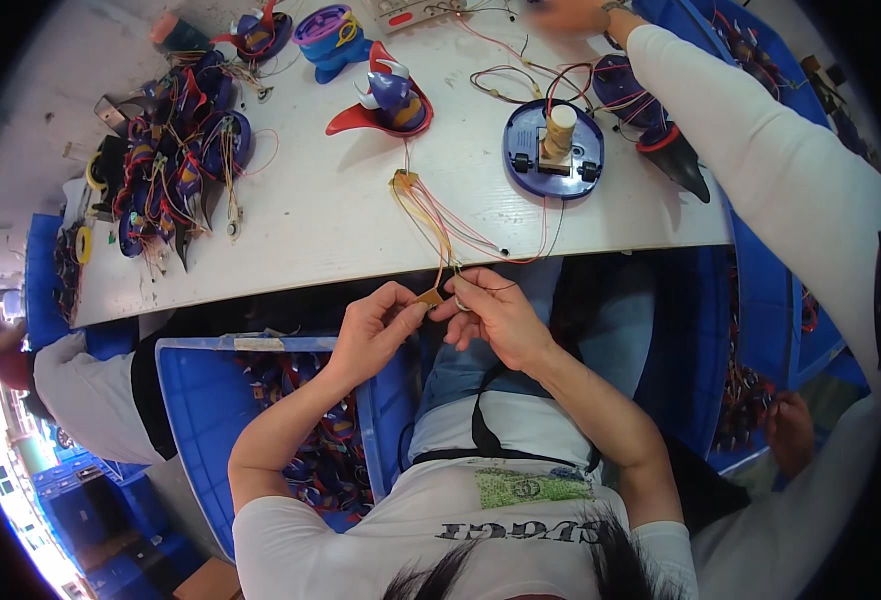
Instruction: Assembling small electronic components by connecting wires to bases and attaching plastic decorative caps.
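Just off the near table edge, my left hand (372, 328) pinches a small brown circuit board (428, 298) between thumb and fingertips. Thin red, yellow and white wires (438, 228) run up from it to a second small board (404, 179) on the table. My right hand (500, 318) is closed at the board's right side, its thumb and forefinger pinched on a thin wire. Whether a small part is also in those fingers cannot be made out. Beyond the wires stands a purple toy head with white horns and red trim (394, 102), a wire leading to it.
A purple oval base (554, 150) with a cream cylinder lies to the right. Wired toy parts (185, 150) are heaped at left. A blue cup-shaped toy (332, 42) stands behind. A co-worker's white sleeve (760, 130) reaches in from the right. Blue bins (200, 420) flank my lap.
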### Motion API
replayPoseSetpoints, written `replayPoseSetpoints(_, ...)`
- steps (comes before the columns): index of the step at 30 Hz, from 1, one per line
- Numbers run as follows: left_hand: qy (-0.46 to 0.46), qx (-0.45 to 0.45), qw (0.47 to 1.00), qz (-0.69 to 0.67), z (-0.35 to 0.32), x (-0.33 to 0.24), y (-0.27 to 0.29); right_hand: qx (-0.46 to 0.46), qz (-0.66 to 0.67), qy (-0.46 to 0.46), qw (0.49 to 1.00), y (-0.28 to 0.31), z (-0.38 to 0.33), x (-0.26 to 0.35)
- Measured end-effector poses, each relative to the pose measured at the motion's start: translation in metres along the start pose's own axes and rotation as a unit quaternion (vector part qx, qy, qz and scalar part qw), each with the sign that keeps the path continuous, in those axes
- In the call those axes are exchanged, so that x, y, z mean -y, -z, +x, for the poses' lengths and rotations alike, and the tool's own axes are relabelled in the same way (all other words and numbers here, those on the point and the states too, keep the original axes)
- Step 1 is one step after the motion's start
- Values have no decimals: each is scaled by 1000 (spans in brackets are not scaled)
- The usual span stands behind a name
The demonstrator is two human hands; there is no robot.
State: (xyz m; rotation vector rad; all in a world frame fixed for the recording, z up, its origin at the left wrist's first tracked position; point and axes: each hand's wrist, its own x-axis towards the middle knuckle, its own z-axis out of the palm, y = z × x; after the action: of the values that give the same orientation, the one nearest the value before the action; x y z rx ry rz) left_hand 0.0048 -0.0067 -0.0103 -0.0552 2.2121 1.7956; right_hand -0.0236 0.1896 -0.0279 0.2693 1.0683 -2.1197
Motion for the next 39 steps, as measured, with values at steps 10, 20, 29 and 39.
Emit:
replayPoseSetpoints(10,-141,-93,975,143,10,-28,12,-17,2,9,1000,5,7,-8)
replayPoseSetpoints(20,-311,-46,930,190,106,-73,-15,17,-31,43,998,6,12,-13)
replayPoseSetpoints(29,-415,15,848,329,161,-69,-37,24,-55,50,997,15,19,-21)
replayPoseSetpoints(39,-435,36,820,371,192,-61,-52,88,-384,-66,917,13,-50,52)
